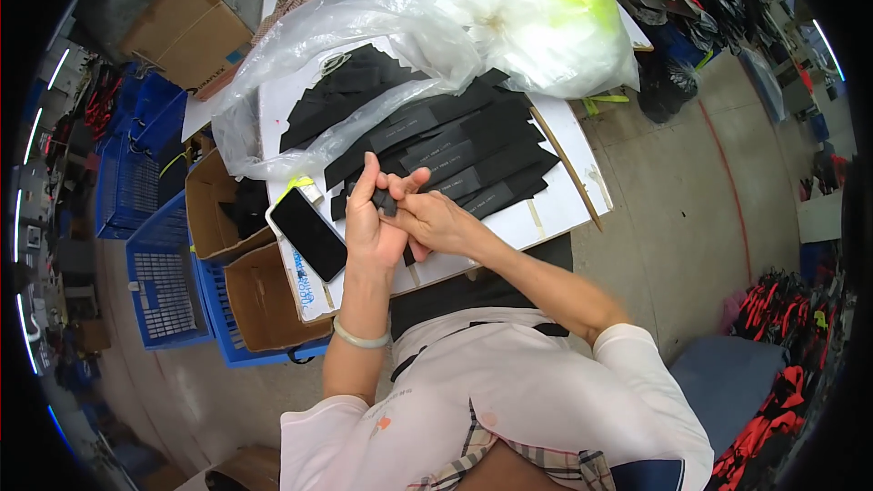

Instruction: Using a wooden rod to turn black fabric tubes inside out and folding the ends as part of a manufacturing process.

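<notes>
My left hand (371, 223) and my right hand (438, 223) meet over the near edge of a white table (568, 141). Between their closed fingers is a small folded piece of black fabric (386, 201), and part of it is hidden by the fingers. The left thumb points up along it, while the right fingers press in from the side. Just beyond lie many flat black fabric strips (473, 155), overlapping in a fanned pile. Another stack of black strips (350, 82) sits farther back, partly under clear plastic. A dark-screened phone (309, 234) rests beside my left wrist.
A clear plastic bag (245, 118) drapes over the strips, and a bulky full bag (546, 27) stands at the back. A wooden stick (566, 164) lies along the right edge. Cardboard boxes (264, 295) and blue crates (164, 277) stand to the left.
</notes>
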A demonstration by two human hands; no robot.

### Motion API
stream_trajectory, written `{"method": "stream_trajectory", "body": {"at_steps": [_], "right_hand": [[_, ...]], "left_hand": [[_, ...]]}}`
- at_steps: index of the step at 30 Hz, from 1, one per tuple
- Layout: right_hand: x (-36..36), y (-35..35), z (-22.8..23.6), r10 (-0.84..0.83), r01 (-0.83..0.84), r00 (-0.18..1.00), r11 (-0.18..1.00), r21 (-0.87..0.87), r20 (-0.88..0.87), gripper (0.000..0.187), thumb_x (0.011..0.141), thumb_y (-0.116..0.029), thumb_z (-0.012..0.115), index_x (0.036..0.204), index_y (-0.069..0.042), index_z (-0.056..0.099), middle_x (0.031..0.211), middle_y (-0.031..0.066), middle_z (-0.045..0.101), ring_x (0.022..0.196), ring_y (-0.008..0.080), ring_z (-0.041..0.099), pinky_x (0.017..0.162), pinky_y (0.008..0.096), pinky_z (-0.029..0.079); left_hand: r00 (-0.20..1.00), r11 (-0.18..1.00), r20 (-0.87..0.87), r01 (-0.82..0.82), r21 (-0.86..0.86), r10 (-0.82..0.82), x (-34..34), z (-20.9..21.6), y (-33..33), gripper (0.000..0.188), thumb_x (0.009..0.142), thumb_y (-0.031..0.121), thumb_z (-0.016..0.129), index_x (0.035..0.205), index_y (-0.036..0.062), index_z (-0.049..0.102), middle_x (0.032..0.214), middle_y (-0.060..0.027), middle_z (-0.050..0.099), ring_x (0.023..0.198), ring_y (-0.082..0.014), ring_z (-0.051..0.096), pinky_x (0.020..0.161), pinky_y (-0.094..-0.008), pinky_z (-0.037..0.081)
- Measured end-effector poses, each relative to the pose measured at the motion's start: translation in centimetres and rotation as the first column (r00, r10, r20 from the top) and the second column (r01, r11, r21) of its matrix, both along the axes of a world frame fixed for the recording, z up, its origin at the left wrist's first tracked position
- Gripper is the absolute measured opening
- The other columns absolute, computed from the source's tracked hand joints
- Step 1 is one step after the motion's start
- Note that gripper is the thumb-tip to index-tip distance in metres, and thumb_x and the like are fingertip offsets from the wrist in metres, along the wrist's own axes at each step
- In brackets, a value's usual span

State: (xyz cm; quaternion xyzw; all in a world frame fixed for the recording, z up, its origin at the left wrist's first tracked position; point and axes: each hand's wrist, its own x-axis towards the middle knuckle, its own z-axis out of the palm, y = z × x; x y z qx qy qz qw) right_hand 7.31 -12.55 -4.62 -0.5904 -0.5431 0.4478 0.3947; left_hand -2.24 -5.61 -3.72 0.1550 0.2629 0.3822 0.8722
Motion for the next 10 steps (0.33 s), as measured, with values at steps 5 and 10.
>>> {"method": "stream_trajectory", "body": {"at_steps": [5,10], "right_hand": [[-0.5,-0.9,0.4,-0.162,0.237,0.784,0.97,0.048,-0.599,0.014,0.083,-0.013,0.066,0.079,0.001,0.065,0.057,-0.001,0.054,0.045,0.0051,0.044,0.042,0.0214,0.034],[-1.7,0.2,-1.8,-0.604,0.326,0.794,0.519,0.79,0.068,0.007,0.073,-0.005,0.07,0.076,0.001,0.066,0.059,0.0103,0.056,0.049,0.0107,0.055,0.044,0.0253,0.041]], "left_hand": [[0.999,0.998,0.036,0.023,-0.06,-0.021,-0.8,0.4,0.3,0.04,0.092,0.031,0.055,0.059,0.0098,0.044,0.052,-0.0053,0.044,0.074,-0.0258,0.057,0.094,-0.0465,0.044],[0.997,0.994,0.066,-0.03,-0.104,0.036,-0.2,1.2,-0.6,0.039,0.091,0.03,0.057,0.059,0.0103,0.045,0.054,-0.0049,0.045,0.077,-0.0264,0.056,0.095,-0.0467,0.042]]}}
